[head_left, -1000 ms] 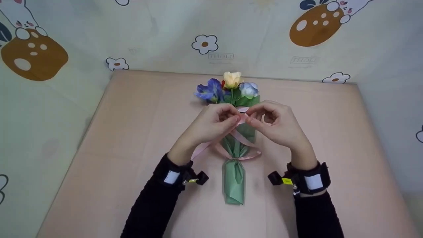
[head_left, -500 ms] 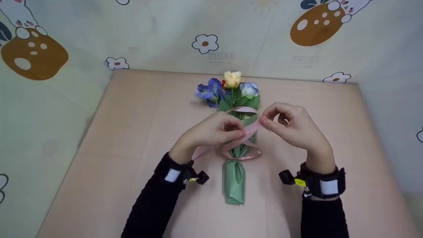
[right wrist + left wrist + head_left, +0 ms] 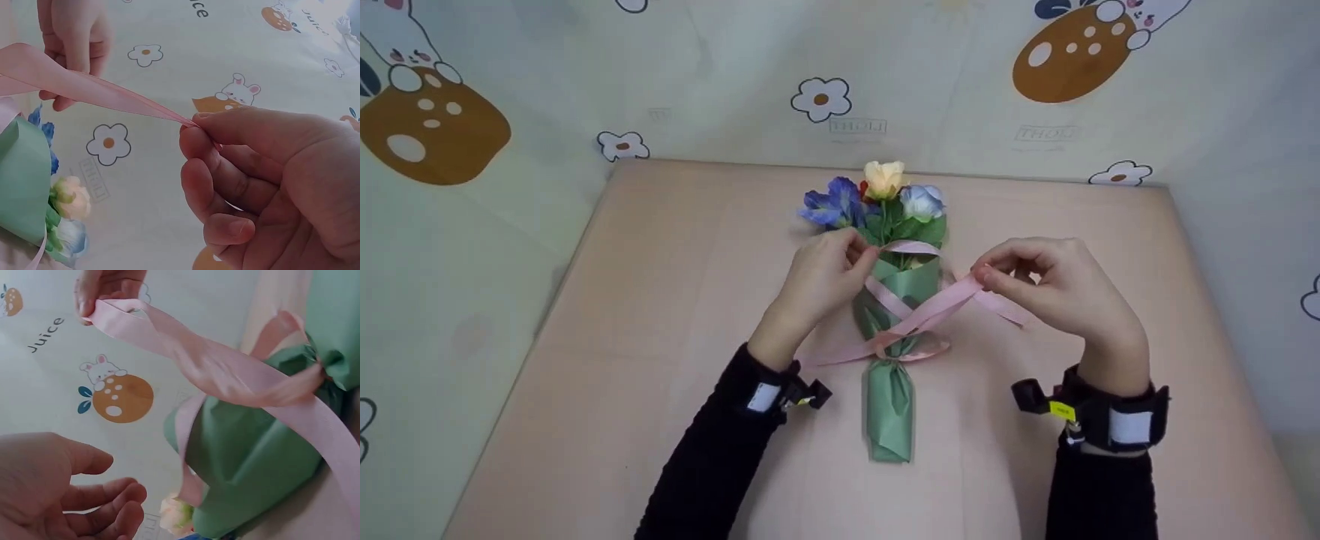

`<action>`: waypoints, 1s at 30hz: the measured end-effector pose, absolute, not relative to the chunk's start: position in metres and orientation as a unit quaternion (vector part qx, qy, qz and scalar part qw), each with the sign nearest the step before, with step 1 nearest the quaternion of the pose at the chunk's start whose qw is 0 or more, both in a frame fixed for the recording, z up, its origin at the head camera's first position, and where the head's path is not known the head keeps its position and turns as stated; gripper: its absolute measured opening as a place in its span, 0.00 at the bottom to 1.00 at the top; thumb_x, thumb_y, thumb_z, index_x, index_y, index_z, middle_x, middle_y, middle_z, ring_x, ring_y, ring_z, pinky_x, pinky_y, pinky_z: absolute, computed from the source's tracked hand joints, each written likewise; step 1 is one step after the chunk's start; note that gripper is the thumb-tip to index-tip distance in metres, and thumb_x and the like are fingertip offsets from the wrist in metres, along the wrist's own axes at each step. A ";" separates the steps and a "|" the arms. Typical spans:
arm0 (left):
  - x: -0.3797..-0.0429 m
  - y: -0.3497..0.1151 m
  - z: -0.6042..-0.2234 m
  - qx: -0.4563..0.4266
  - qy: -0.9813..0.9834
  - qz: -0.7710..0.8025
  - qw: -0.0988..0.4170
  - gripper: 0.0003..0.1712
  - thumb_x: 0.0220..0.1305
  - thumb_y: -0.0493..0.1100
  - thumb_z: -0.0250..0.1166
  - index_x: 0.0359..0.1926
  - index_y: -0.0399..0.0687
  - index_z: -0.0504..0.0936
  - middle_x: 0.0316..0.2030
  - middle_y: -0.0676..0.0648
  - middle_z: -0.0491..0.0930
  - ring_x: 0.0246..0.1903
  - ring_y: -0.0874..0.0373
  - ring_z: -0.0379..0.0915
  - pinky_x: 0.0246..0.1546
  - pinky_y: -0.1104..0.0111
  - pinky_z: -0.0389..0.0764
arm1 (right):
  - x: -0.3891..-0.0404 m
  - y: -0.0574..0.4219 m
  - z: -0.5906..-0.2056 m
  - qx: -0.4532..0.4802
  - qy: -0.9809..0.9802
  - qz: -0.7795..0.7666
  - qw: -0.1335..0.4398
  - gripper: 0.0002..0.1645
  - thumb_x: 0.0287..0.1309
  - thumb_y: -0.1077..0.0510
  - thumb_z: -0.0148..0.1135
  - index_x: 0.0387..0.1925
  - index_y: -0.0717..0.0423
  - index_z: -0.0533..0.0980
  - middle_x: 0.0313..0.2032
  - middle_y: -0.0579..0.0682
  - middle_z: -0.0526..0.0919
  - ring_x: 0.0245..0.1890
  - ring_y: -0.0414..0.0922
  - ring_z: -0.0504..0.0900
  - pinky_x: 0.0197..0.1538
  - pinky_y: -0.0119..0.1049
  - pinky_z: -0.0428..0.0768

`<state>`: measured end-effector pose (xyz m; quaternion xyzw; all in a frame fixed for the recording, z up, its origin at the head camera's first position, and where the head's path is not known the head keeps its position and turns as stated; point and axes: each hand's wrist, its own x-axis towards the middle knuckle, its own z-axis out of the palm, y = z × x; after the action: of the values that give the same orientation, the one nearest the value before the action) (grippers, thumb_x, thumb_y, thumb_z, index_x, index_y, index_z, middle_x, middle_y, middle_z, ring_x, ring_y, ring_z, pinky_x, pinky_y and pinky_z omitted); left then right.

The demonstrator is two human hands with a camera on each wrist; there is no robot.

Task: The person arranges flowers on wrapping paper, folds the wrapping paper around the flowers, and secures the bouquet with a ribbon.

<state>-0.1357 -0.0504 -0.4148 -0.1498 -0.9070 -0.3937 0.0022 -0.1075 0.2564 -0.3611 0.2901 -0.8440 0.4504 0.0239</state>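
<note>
A bouquet in green wrapping paper (image 3: pixel 891 424) lies on the table, with a cream rose (image 3: pixel 883 180), a blue flower (image 3: pixel 832 206) and a pale blue flower (image 3: pixel 922 202) at its far end. Pink ribbon (image 3: pixel 941 301) is tied round its gathered neck. My right hand (image 3: pixel 1046 289) pinches the ribbon between thumb and index finger, drawing it up to the right; the right wrist view shows it taut at the right fingertips (image 3: pixel 197 121). Beside the bouquet's left upper edge is my left hand (image 3: pixel 825 274), thumb and fingers apart and holding nothing in the left wrist view.
Another ribbon loop (image 3: pixel 913 247) crosses the stems below the flowers, and a loose tail (image 3: pixel 840 354) trails left of the neck. The pale pink tabletop (image 3: pixel 660 300) ends at a cloth backdrop (image 3: pixel 735 82) printed with flowers and rabbits.
My right hand has moved right, pulling the ribbon out with it. My left hand has let go of the ribbon and shifted up and left from the bouquet's middle.
</note>
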 end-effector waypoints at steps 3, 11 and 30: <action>-0.140 -0.050 -0.428 -0.109 -0.920 -0.376 0.004 0.17 0.79 0.50 0.68 0.39 0.40 0.86 0.31 0.45 0.85 0.30 0.52 0.82 0.33 0.60 0.83 | -0.109 0.257 -0.363 0.282 -0.848 0.449 0.019 0.07 0.68 0.64 0.75 0.41 0.48 0.92 0.31 0.39 0.89 0.27 0.40 0.78 0.29 0.30 0.70; -0.144 -0.052 -0.436 -0.092 -0.920 -0.376 -0.060 0.11 0.75 0.43 0.67 0.35 0.42 0.84 0.27 0.50 0.79 0.26 0.57 0.73 0.28 0.66 0.74 | -0.114 0.257 -0.368 0.250 -0.863 0.439 0.017 0.03 0.70 0.61 0.75 0.41 0.50 0.92 0.32 0.40 0.90 0.28 0.40 0.79 0.31 0.28 0.73; -0.148 -0.109 -0.388 0.029 -0.460 -0.883 -0.090 0.07 0.81 0.33 0.60 0.48 0.31 0.82 0.37 0.42 0.87 0.35 0.53 0.85 0.48 0.65 0.85 | -0.117 0.259 -0.370 0.227 -0.873 0.431 0.010 0.04 0.72 0.59 0.74 0.40 0.50 0.92 0.31 0.41 0.90 0.29 0.40 0.80 0.33 0.27 0.74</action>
<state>-0.1476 -0.1086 -0.3885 0.0293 -0.4601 -0.8828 -0.0899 -0.1172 0.2590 -0.3701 0.2274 -0.8732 0.4310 0.0102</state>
